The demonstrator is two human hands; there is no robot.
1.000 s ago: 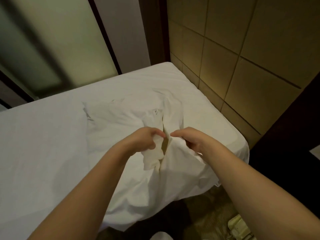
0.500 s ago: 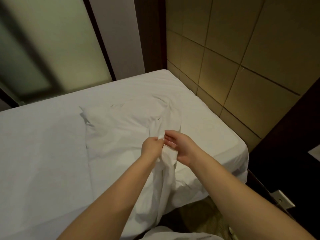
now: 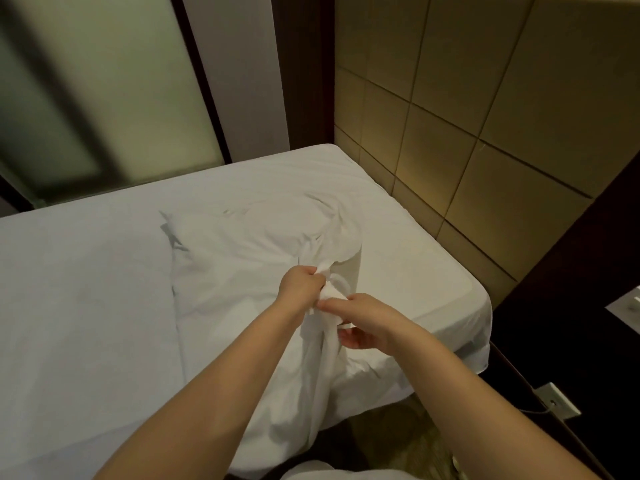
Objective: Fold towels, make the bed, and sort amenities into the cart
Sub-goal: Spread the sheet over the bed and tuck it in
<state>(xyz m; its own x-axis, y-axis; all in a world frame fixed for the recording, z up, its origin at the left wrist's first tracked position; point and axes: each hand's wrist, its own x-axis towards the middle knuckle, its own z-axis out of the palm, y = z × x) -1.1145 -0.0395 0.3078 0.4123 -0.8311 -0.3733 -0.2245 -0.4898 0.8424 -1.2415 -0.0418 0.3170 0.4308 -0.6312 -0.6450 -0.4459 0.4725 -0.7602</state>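
**Gripping white linen [image 3: 242,258] at bed [image 3: 79,306] corner**

Your left hand [image 3: 299,287] curls tight around a bunch of it; your right hand [image 3: 367,322] pinches the same bunch, just beside the left. The rest lies spread over the bed near the padded wall [image 3: 485,133], one fold hanging off the near edge.

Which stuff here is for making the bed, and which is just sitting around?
For the job: left hand and right hand, both gripping the loose white linen; the bed under it.
Just around: padded wall panels, frosted glass panel, wall socket.
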